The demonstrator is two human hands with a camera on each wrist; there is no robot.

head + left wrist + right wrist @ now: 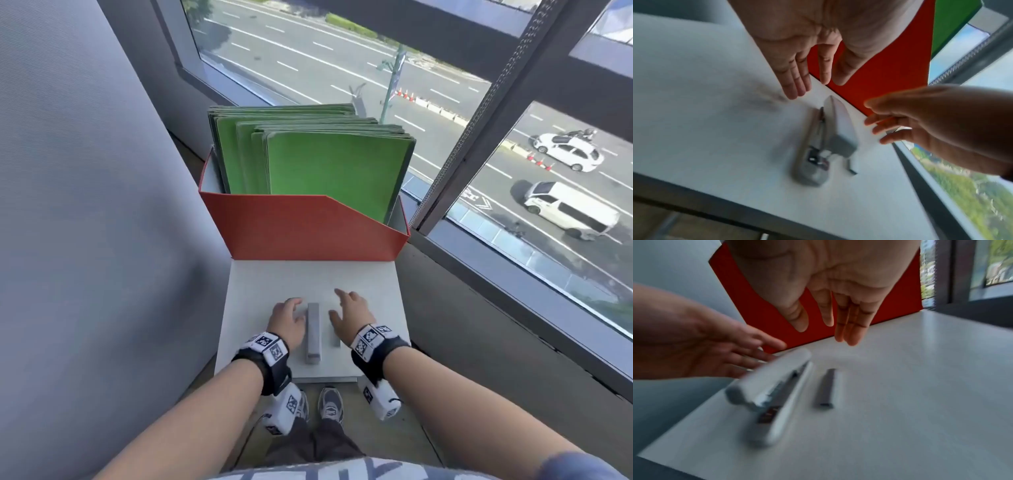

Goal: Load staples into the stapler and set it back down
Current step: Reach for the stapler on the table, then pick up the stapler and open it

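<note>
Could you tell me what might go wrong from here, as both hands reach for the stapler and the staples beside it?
The slim grey strip of staples lies loose on the white tabletop; a clumsy pinch by the open right hand might snap it. The long grey stapler sits near the table's front edge, so a nudge from the open left hand could push it off.
</note>
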